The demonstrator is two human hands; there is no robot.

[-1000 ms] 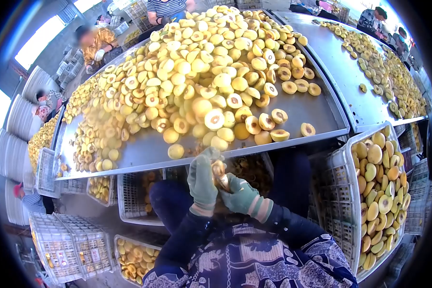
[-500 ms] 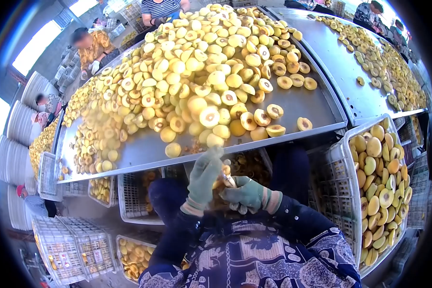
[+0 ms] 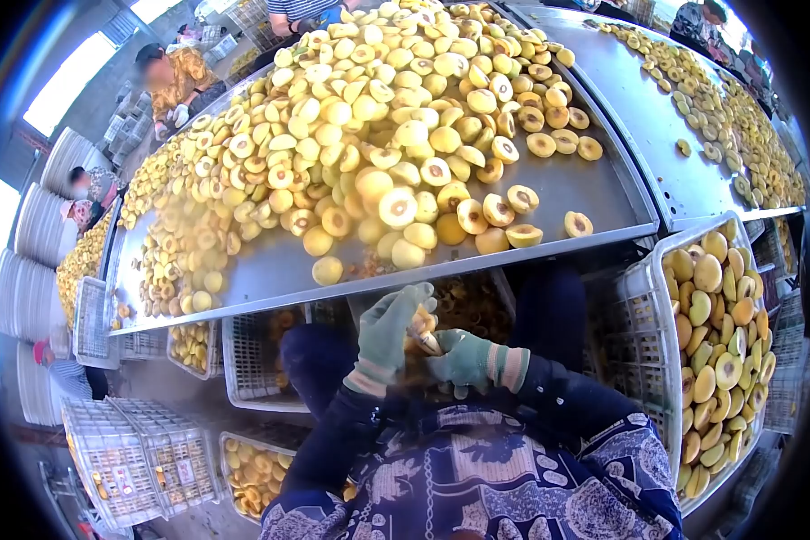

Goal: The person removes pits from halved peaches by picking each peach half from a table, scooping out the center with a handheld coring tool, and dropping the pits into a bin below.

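Note:
My left hand (image 3: 383,335), in a grey-green glove, is closed around a piece of yellow peach (image 3: 420,324) just in front of the table's near edge. Beside it, my right hand (image 3: 466,362) wears a matching glove and is closed too. A short pale, shiny tip (image 3: 431,344) juts from its fingers against the fruit; it looks like a small pitting tool, its handle hidden in the glove. Halved yellow peaches (image 3: 351,135) are heaped on the metal table (image 3: 594,198) in front of me, some showing brown hollows.
A white crate (image 3: 654,351) full of peach halves stands at my right. Under the table edge are more crates (image 3: 265,396), one holding dark scraps between my knees. Stacked crates (image 3: 139,459) stand lower left. Co-workers (image 3: 180,81) sit around the tables; a second table (image 3: 621,72) carries more fruit.
My head view has shifted slightly. Both hands stay together at the same place, the left fingers folding a little further over the fruit.

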